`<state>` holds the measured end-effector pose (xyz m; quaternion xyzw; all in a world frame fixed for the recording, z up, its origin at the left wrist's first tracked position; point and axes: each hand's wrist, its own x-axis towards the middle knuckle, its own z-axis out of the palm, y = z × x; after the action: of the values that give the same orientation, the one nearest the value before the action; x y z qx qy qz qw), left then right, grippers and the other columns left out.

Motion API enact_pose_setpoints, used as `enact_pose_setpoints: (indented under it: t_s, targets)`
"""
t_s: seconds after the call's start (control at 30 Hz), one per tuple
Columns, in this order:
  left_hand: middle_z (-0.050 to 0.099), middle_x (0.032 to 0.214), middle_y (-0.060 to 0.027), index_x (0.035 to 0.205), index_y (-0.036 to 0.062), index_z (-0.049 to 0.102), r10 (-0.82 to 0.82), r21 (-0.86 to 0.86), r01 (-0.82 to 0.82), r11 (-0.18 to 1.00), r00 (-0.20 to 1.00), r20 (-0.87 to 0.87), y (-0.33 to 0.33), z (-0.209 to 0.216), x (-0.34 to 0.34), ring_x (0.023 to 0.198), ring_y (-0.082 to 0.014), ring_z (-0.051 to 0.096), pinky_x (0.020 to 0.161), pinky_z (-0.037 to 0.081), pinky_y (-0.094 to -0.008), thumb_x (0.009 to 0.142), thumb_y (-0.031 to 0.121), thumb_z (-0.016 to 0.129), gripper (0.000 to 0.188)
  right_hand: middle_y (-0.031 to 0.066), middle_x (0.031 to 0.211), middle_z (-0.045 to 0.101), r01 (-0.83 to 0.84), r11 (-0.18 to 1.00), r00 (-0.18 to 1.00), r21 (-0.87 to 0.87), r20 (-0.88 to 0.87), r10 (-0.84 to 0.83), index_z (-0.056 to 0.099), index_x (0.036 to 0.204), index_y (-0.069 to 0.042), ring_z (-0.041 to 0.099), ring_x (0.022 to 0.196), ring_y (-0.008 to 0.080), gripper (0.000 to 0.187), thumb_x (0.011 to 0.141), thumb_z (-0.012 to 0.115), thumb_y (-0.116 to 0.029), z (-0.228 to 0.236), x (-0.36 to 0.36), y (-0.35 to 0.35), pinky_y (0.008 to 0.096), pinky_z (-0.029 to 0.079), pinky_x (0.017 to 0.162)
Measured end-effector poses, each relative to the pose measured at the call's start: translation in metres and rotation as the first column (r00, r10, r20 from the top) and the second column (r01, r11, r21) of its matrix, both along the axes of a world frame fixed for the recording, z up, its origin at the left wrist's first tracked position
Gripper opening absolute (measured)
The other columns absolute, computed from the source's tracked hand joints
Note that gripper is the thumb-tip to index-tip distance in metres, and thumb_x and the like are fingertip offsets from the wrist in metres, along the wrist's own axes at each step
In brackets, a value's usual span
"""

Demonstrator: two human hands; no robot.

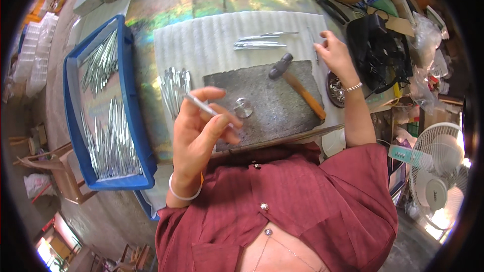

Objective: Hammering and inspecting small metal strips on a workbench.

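My left hand (pixel 199 131) is raised in front of the work surface, its thumb and fingers closed on a slim silvery metal piece (pixel 201 105). Over the right edge of the white foam sheet (pixel 191 35) is my right hand (pixel 337 56), thumb and forefinger apart, close to a thin metal rod (pixel 311 35). Between the hands lies a dark flat slab (pixel 267 113), with a small round metal piece (pixel 243 107) on it. A hammer (pixel 302 93) with a wooden handle rests across the slab's right part.
Several slim metal pieces (pixel 259 45) lie on the foam beyond the slab, and a pile (pixel 174 88) sits left of it. A blue tray (pixel 133 106) holds many more. At right are a small round dish (pixel 333 90), black-handled pliers (pixel 327 6), a black bag (pixel 370 55) and a fan (pixel 436 171).
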<state>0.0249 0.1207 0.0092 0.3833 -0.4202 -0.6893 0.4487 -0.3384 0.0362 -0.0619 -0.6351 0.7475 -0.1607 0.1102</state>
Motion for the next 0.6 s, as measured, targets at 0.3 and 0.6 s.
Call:
enact_pose_setpoints:
  t_s: [0.3,0.6]
  targets:
    - [0.063,0.077,-0.0076,0.116,-0.0025,0.051,0.025,-0.093,-0.009,0.996,0.983,0.18,0.013,0.0,-0.001,0.059,-0.0074,0.057,0.055,0.046,-0.0178,0.092,0.008,0.057,0.027,0.0154,0.076,0.061,-0.054,0.994,0.989,0.1,-0.129,0.067,0.053,0.104,0.002,0.062,0.073,0.0311,0.034,0.073,0.056,-0.009,-0.005,-0.004,-0.021,0.0379,0.048,0.071]
    - [0.066,0.078,-0.0048,0.11,-0.0023,0.059,-0.096,-0.18,0.146,0.973,0.961,0.259,0.008,-0.004,-0.009,0.07,-0.0072,0.061,0.06,0.048,-0.0209,0.09,0.002,0.056,0.021,0.0005,0.075,0.054,-0.329,0.94,0.49,0.085,0.867,0.094,0.051,0.092,0.0,0.05,0.06,0.0029,0.007,0.091,0.053,-0.007,0.108,0.091,0.078,0.0171,0.038,0.051]
